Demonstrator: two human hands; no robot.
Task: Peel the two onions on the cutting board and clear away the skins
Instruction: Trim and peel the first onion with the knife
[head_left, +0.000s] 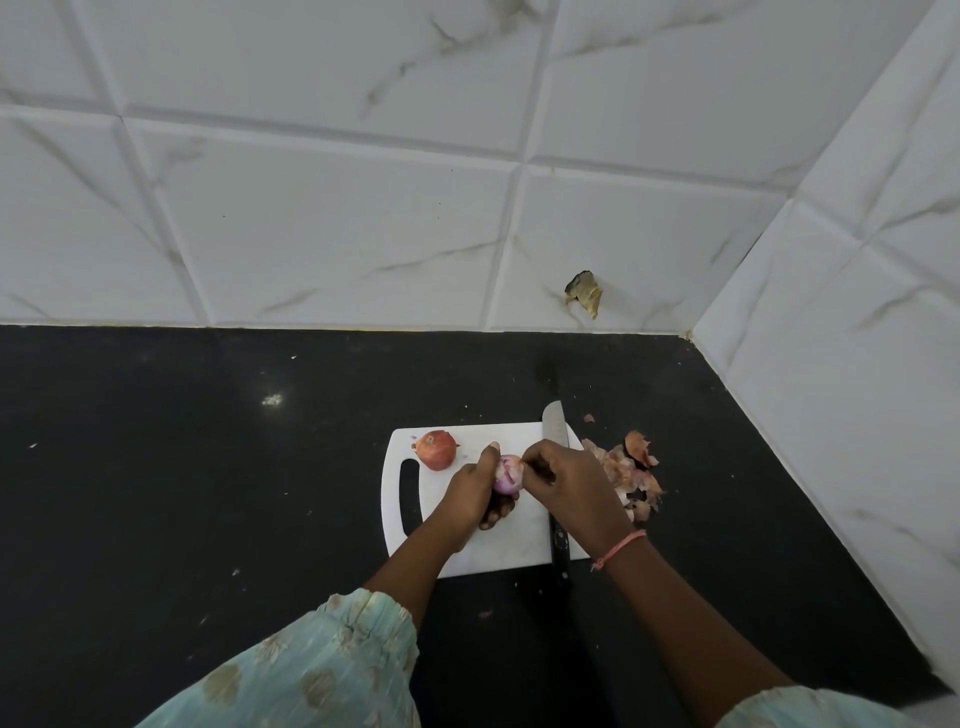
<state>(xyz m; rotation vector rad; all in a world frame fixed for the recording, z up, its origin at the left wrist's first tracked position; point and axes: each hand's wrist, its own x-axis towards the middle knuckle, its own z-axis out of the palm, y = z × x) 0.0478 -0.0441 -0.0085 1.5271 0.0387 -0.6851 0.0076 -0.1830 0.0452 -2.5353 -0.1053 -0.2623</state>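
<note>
A white cutting board (514, 545) lies on the black counter. My left hand (475, 493) grips a partly peeled purple onion (506, 477) above the board's middle. My right hand (569, 480) pinches a flap of skin at the top of that onion. An unpeeled reddish onion (436, 449) sits on the board's far left part, apart from both hands. Loose onion skins (631, 475) lie in a pile on the counter just right of the board.
A knife (555, 436) lies along the board's right edge, blade pointing away, black handle (561, 558) toward me, partly under my right wrist. The black counter (208, 493) meets white tiled walls at the back and right. A chipped hole (584, 291) marks the back wall.
</note>
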